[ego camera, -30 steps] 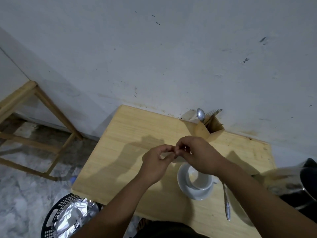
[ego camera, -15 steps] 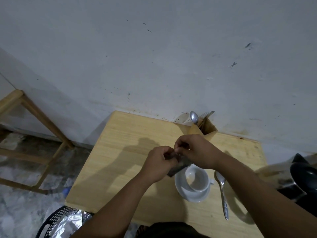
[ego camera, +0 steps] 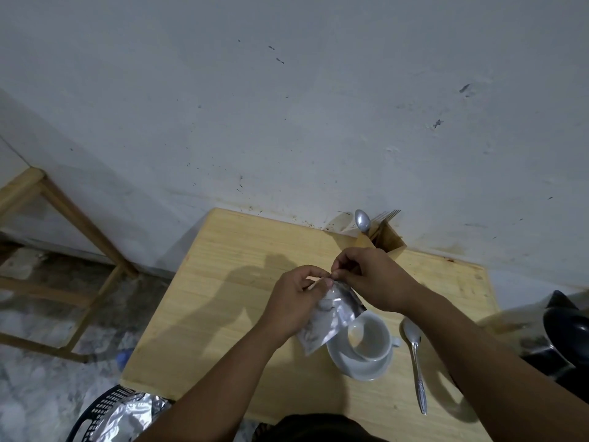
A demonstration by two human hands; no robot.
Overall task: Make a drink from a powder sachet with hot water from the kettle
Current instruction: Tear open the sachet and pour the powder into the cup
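Observation:
A silver foil sachet point(ego camera: 331, 317) hangs between my two hands above the wooden table point(ego camera: 229, 301). My left hand point(ego camera: 293, 301) grips its upper left part, and my right hand point(ego camera: 373, 275) pinches its top edge, fingertips almost touching the left hand's. Just below and to the right stands an empty white cup point(ego camera: 369, 339) on a white saucer point(ego camera: 360, 368). A metal spoon point(ego camera: 416, 362) lies on the table to the right of the saucer. A dark kettle point(ego camera: 561, 333) is partly visible at the right edge.
A wooden cutlery holder point(ego camera: 387, 242) with a spoon and forks stands against the wall at the table's back. A black basket lined with foil point(ego camera: 121, 413) sits on the floor at lower left. A wooden frame point(ego camera: 79, 224) stands to the left.
The sachet has come into clear view, hanging lower and tilted beside the cup. Both hands stay pinched together on its top; the camera has shifted slightly.

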